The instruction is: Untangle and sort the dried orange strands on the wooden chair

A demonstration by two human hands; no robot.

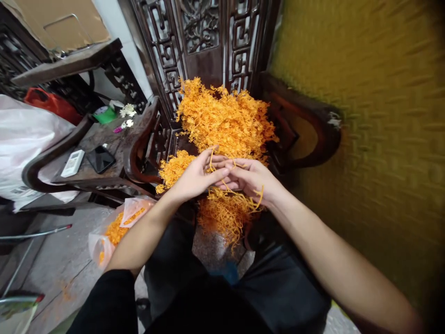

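My left hand and my right hand meet in front of me, fingertips close together. Both have thin orange plastic strands between the fingers; a strand loops over the left fingers and others trail below the right palm. Behind the hands rises a big heap of orange plastic pieces with frilly ends, on a dark carved wooden chair. A smaller orange pile lies just left of my left hand. Beneath my hands, a tangle of orange stems hangs over the seat's front edge.
On the side table at left lie a phone, a white remote-like device and a green tape roll. A plastic bag of orange pieces stands on the floor. A woven yellow surface fills the right side.
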